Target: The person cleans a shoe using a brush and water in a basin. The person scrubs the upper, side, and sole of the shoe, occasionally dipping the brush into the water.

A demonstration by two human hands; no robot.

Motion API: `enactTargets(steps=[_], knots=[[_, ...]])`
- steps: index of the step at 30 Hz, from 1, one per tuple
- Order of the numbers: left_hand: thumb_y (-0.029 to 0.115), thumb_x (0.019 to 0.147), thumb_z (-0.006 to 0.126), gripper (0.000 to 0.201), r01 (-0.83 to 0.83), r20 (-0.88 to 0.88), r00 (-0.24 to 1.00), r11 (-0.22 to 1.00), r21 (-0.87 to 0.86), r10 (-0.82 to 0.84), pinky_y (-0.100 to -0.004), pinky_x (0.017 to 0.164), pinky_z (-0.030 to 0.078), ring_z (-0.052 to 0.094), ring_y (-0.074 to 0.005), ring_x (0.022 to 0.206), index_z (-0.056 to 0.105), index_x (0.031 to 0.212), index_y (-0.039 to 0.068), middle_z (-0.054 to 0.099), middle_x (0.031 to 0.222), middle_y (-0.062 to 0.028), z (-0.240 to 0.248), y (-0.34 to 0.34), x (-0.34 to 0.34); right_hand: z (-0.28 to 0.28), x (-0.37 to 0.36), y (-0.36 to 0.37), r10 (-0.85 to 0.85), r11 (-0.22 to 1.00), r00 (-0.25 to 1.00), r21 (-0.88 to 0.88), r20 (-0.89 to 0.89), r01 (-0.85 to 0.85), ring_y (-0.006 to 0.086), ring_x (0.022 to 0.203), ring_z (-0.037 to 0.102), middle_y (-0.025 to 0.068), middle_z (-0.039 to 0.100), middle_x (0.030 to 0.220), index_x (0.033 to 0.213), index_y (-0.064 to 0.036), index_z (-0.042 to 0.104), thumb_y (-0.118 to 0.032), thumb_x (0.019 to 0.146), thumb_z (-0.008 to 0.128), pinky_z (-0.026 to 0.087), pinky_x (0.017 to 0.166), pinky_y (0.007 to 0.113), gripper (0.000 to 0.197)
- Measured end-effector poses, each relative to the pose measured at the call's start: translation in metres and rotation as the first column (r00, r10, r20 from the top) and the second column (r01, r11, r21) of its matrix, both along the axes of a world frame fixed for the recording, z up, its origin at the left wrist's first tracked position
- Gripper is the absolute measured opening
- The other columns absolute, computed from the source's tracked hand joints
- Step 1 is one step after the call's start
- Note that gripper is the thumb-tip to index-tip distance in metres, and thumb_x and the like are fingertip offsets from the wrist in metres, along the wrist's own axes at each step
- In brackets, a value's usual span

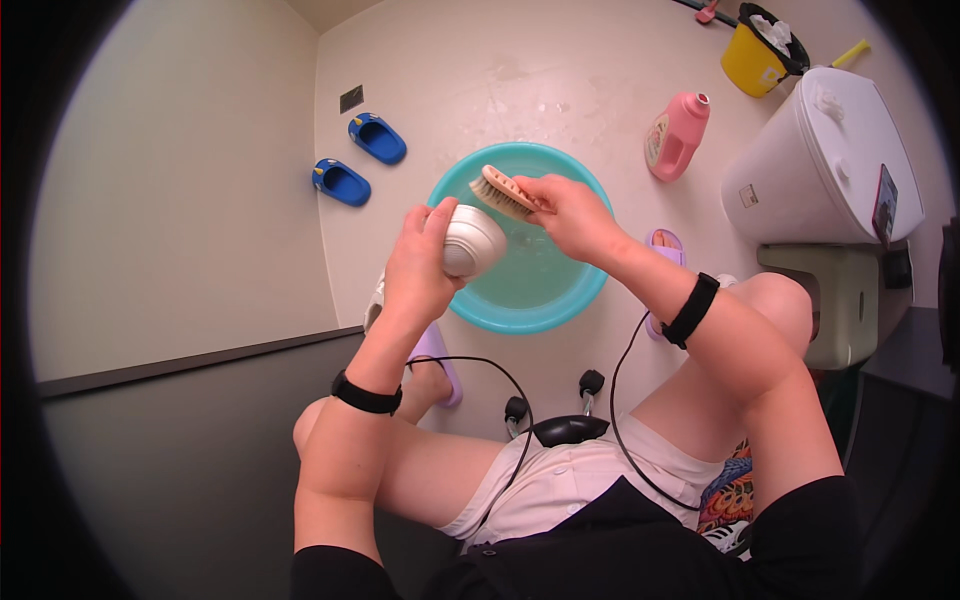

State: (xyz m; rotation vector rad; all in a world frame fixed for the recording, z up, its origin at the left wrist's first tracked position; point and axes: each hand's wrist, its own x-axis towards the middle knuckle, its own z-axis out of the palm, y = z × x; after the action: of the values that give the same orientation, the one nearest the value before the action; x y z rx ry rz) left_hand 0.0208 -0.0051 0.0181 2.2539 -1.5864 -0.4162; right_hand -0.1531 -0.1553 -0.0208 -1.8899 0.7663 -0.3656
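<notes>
My left hand (420, 262) is closed around a white shoe (474, 241), its rounded end turned toward the basin. Fingers and palm hide much of the shoe. In my right hand (573, 215) is a scrub brush (507, 191) with a pale pink back and bristles angled down toward the shoe. Brush and shoe are close, with a small gap between them. Both are held above the left part of a turquoise basin (530, 322) of cloudy water. A white piece (375, 304) shows behind my left wrist; whether it belongs to the same shoe I cannot tell.
A pink detergent bottle (678, 138) stands right of the basin, uncapped. Blue slippers (378, 139) lie far left near a floor drain (351, 98). At right are a yellow bin (752, 62) and a white lidded tub (790, 160) with a phone (885, 203). A black cable (515, 380) hangs across my lap.
</notes>
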Motion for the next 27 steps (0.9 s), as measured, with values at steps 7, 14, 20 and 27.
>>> enactTargets(steps=[7, 14, 20, 27], knots=[[0.004, 0.051, 0.087, 0.098, -0.031, -0.085, 0.996, 1.000, -0.003, 0.031, -0.0431, 0.092, 0.051, 0.058, -0.0352, 0.111, 0.044, 0.138, 0.015, 0.053, 0.127, -0.0120, -0.004, 0.001, 0.006, 0.006, 0.008, 0.013, 0.036, 0.999, 0.994, -0.024, 0.106, -0.033, 0.0312, 0.100, 0.062, 0.0141, 0.063, 0.104, 0.126, -0.0149, 0.064, 0.002, 0.090, 0.056, 0.051, 0.085, 0.039, 0.041], [0.003, 0.048, 0.086, 0.096, -0.055, -0.220, 0.973, 0.997, 0.053, 0.066, -0.0413, 0.099, 0.047, 0.053, -0.0345, 0.117, 0.047, 0.135, 0.013, 0.055, 0.123, -0.0143, -0.001, -0.004, 0.019, -0.011, -0.008, 0.004, 0.010, 0.999, 0.994, -0.034, -0.108, -0.013, 0.0317, 0.099, 0.062, 0.0142, 0.064, 0.102, 0.125, -0.0149, 0.064, 0.001, 0.089, 0.058, 0.051, 0.084, 0.040, 0.040], [0.005, 0.049, 0.088, 0.103, -0.024, -0.162, 0.986, 0.998, 0.059, 0.034, -0.0415, 0.099, 0.048, 0.054, -0.0358, 0.118, 0.042, 0.141, 0.012, 0.052, 0.128, -0.0165, -0.005, -0.002, 0.017, 0.023, 0.010, 0.015, -0.013, 0.992, 0.973, 0.127, 0.231, -0.017, 0.0302, 0.101, 0.062, 0.0136, 0.063, 0.107, 0.124, -0.0105, 0.064, 0.004, 0.090, 0.055, 0.053, 0.088, 0.037, 0.039], [0.004, 0.048, 0.086, 0.097, -0.034, -0.315, 0.948, 0.998, 0.062, 0.052, -0.0414, 0.097, 0.049, 0.055, -0.0354, 0.115, 0.046, 0.136, 0.010, 0.055, 0.124, -0.0164, 0.009, -0.006, 0.015, 0.004, 0.005, 0.013, 0.028, 0.999, 0.992, 0.024, 0.122, -0.032, 0.0291, 0.100, 0.064, 0.0140, 0.063, 0.107, 0.125, -0.0090, 0.064, 0.006, 0.089, 0.054, 0.055, 0.089, 0.037, 0.040]])
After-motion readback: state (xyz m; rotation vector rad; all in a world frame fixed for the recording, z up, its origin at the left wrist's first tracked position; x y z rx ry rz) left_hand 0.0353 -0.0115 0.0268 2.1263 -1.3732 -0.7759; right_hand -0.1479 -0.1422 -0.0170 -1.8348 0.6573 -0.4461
